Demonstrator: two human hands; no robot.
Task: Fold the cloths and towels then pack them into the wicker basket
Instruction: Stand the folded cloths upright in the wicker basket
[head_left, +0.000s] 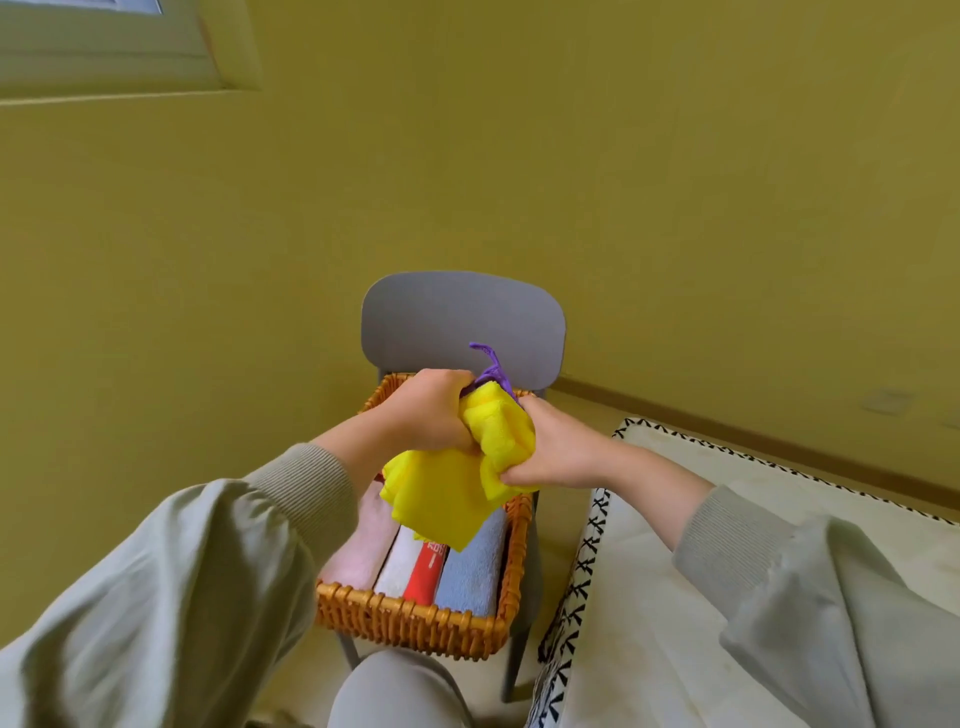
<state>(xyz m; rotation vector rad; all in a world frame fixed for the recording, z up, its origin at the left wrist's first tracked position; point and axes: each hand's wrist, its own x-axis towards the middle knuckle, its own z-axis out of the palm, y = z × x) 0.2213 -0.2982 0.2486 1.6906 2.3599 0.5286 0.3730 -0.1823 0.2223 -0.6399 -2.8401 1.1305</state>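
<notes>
Yellow wall (623, 182) behind wicker basket (410, 626) | left hand (428, 410), right hand (556, 447) both gripped bunched yellow cloth (441, 499) | risk: loose hanging corner could unfold, snagging packed towels (470, 577)

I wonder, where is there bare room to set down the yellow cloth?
The white bed cover right of the wicker basket is bare. The basket's near end is packed: pink towel, white-and-red towel, blue towel; far end hidden.

Grey chair (462, 322) carries wicker basket (415, 621) on seat.
</notes>
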